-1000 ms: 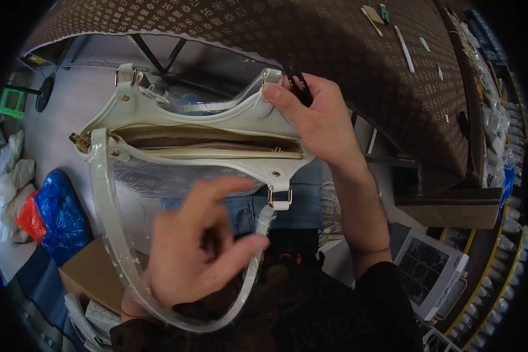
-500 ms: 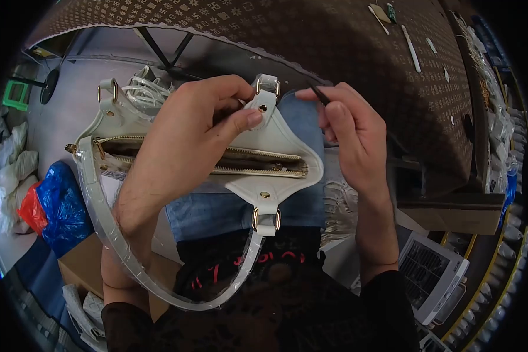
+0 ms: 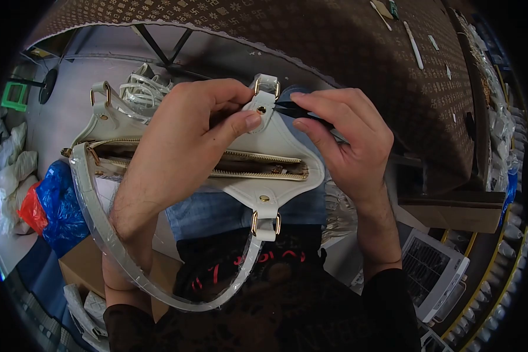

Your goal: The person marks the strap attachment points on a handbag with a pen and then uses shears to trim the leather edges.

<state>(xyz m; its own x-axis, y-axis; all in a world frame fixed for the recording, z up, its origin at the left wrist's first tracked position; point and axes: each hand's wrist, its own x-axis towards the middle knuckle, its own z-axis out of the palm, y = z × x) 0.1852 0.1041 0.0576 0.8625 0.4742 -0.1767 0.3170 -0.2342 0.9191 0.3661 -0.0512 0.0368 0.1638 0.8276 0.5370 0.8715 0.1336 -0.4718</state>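
The right hand (image 3: 361,138) has brought its pinched black pointed tool (image 3: 286,110) in to the edge of the strap tab (image 3: 266,101), which the left hand (image 3: 179,138) pinches; the unzipped white handbag (image 3: 304,144) lies over the jeans (image 3: 202,214).

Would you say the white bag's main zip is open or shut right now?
Open: the zip's gold teeth stand apart, and the lining shows between them.

A black top (image 3: 264,311) was worn, printed with red markings (image 3: 214,276) and faint grey lettering (image 3: 334,337), above faded blue jeans (image 3: 193,217).
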